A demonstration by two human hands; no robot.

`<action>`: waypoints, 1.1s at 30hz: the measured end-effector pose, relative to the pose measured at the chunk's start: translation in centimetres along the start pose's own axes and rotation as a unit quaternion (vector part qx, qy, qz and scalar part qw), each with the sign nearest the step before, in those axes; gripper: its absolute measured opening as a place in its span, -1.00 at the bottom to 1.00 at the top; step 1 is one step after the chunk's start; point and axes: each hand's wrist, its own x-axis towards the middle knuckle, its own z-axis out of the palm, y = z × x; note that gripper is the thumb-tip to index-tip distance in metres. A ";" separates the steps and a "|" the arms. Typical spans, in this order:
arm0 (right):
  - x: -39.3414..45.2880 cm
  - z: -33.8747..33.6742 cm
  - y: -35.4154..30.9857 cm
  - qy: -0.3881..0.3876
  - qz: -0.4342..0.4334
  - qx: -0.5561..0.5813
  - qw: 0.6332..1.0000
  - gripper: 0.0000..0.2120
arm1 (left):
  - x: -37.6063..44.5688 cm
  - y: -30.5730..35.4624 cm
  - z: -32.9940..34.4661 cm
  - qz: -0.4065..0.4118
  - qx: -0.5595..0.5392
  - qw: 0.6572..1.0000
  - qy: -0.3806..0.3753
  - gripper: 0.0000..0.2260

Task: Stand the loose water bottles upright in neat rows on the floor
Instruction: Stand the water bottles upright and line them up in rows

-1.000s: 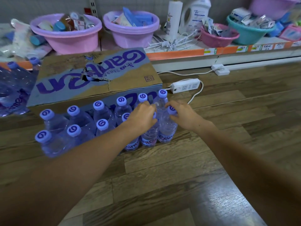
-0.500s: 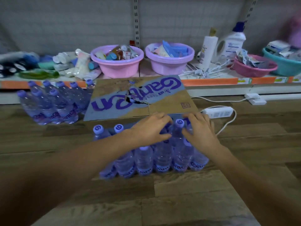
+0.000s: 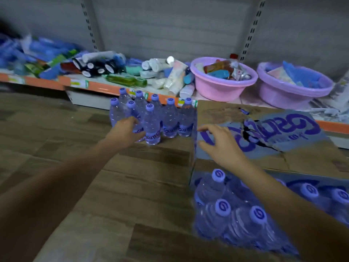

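Water bottles (image 3: 151, 118) stand upright in a far cluster on the floor (image 3: 94, 186), at about 11 o'clock from us, hard against the left face of the carton (image 3: 264, 133). Our left hand (image 3: 125, 132) is on that cluster's near-left bottles, fingers curved against their sides; with the blur we cannot tell whether it grips or only touches. Our right hand (image 3: 219, 144) hovers over the carton's near-left corner, fingers spread and half curled, holding nothing. The far cluster lies at 10 o'clock from those right fingers, so the left hand is the nearer. Long axes run vertical, caps up. A second group (image 3: 236, 214) sits at 4 o'clock, under our right forearm. Bottles are clear ribbed plastic, likely slippery and easily dented, with round violet caps and violet labels. Carton is brown board, torn on top.
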 end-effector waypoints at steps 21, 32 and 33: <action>21.1 18.7 -5.3 0.043 0.222 0.221 0.949 -0.49 | 14.5 -9.3 5.6 -0.035 -0.232 0.972 0.013 -0.58; 13.5 17.3 -4.8 0.051 0.124 0.139 0.981 -0.71 | 8.6 -10.7 4.1 0.053 -0.246 0.968 -0.009 -0.59; 12.2 16.8 -4.7 0.037 0.120 0.147 0.981 -0.71 | 7.3 -10.8 3.8 0.032 -0.250 0.967 -0.014 -0.58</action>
